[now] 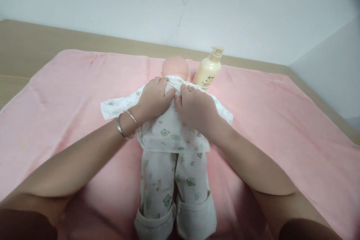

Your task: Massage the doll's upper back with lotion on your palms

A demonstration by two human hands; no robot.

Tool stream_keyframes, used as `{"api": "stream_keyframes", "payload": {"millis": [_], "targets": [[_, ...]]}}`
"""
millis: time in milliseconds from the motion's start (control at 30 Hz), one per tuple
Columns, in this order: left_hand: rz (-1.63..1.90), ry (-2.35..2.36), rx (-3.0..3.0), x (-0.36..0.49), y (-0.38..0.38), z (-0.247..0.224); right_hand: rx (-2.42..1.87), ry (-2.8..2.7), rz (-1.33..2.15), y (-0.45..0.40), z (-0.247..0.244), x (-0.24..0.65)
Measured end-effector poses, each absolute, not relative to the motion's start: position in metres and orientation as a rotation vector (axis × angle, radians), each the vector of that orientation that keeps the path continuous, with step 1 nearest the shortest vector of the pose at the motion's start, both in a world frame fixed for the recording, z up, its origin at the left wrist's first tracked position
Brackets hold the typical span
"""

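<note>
A baby doll [176, 135] lies face down on a pink blanket [258, 127], its bald head away from me. It wears a white long-sleeved top and matching trousers with green animal prints; the trouser cuffs are turned up. My left hand [156, 96] presses on the upper left of its back, fingers curled over the shoulder. On the other side my right hand [197, 107] grips the right shoulder, its fingers bent and partly hidden. Both thumbs come close together just below the collar, where the cloth is wrinkled.
A pale yellow pump bottle [208, 69] stands just beyond the doll's right shoulder, close to its head. The blanket covers most of a wooden surface [112, 43], which meets a white wall [118, 3] at the back. Two silvery bangles [121, 125] circle my left wrist.
</note>
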State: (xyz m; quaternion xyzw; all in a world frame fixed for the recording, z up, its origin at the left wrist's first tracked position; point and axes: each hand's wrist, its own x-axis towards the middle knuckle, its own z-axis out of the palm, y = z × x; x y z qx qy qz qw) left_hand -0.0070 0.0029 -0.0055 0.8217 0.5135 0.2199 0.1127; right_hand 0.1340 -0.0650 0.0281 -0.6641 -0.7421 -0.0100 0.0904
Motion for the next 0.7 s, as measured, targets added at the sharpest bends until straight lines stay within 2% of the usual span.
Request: {"api": "stream_keyframes", "payload": {"millis": [267, 600, 700], "targets": [[0.746, 1.414, 2.693, 0.001, -0.028, -0.006, -1.959, -2.115, 0.144, -0.031, 0.016, 0.151], [0.666, 1.487, 2.341, -0.005, 0.002, -0.002, -1.88, -2.14, -0.129, -0.061, 0.003, 0.134], [0.67, 1.481, 2.299, -0.005, 0.005, -0.003, -1.841, -2.17, -0.117, -0.064, 0.005, 0.133]]}}
